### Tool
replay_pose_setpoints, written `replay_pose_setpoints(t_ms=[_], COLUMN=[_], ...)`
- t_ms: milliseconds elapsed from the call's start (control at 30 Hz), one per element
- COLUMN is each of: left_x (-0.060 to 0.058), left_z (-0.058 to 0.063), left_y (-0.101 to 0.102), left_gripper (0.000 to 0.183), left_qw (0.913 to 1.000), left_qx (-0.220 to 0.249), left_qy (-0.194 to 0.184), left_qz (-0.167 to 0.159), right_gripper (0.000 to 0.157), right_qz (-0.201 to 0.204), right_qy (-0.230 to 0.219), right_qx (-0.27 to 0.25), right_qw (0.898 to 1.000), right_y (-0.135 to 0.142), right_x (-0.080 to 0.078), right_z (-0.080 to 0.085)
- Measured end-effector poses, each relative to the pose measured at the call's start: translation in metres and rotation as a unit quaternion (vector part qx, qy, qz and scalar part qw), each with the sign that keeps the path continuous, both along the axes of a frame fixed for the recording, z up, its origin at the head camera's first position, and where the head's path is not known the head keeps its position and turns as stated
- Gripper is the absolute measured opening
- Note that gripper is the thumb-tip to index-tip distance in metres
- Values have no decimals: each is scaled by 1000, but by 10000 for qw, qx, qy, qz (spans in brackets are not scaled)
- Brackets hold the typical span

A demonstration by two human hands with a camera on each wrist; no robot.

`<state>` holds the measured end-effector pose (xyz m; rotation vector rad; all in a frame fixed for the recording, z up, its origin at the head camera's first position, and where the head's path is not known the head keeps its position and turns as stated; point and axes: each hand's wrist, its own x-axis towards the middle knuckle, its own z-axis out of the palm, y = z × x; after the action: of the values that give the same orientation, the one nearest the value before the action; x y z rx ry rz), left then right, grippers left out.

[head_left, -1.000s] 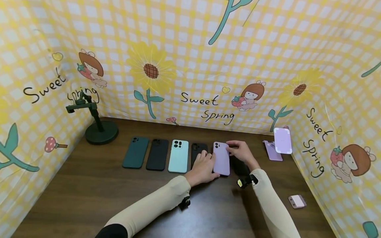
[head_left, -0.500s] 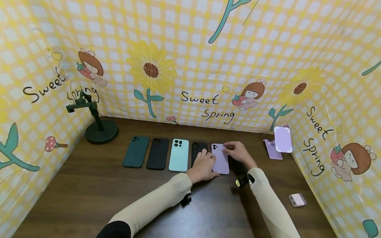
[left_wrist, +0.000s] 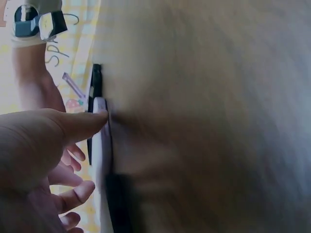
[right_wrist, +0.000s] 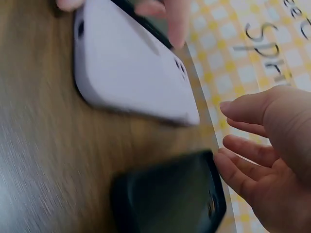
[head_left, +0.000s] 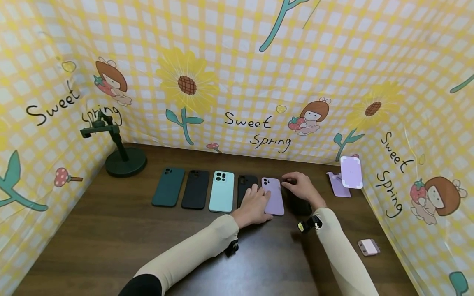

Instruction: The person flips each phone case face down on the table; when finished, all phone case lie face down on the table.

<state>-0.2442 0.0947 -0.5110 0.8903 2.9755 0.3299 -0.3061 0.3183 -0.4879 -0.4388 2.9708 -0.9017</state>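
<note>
A lavender phone case (head_left: 277, 199) lies near the right end of a row of phone cases. My left hand (head_left: 253, 207) rests at its left side, thumb touching the near edge and fingers over the black phone case (head_left: 245, 183) beside it. In the left wrist view the thumb meets the edge of the lavender case (left_wrist: 100, 145). My right hand (head_left: 303, 189) is off the lavender case, fingers loosely bent. Below it lies a dark phone case (head_left: 300, 206), partly hidden; in the right wrist view fingertips are close to this dark case's (right_wrist: 167, 194) top edge, contact unclear.
Leftward in the row lie a light mint case (head_left: 222, 193), a black case (head_left: 195, 191) and a dark green case (head_left: 168, 189). A dark green stand (head_left: 126, 162) is at back left. At right are a lavender folding stand (head_left: 351, 172) and a white-and-pink plug (head_left: 368, 247).
The lavender case has slid slightly left against my left hand, which stays put. My right hand pushed along with it, then let go and moved right, over the dark case.
</note>
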Motion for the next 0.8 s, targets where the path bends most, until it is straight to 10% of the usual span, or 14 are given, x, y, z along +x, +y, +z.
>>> replay_pose_setpoints(t_ms=[800], left_x=[24], left_z=[0], left_y=[68], left_gripper=[47], left_qw=[9961], left_qx=[-275], left_qy=[59], left_qz=[-835], right_gripper=[35], right_qz=[134], right_qy=[-233], right_qx=[761], right_qw=[9967], right_y=[62], right_x=[-10], right_z=[-14])
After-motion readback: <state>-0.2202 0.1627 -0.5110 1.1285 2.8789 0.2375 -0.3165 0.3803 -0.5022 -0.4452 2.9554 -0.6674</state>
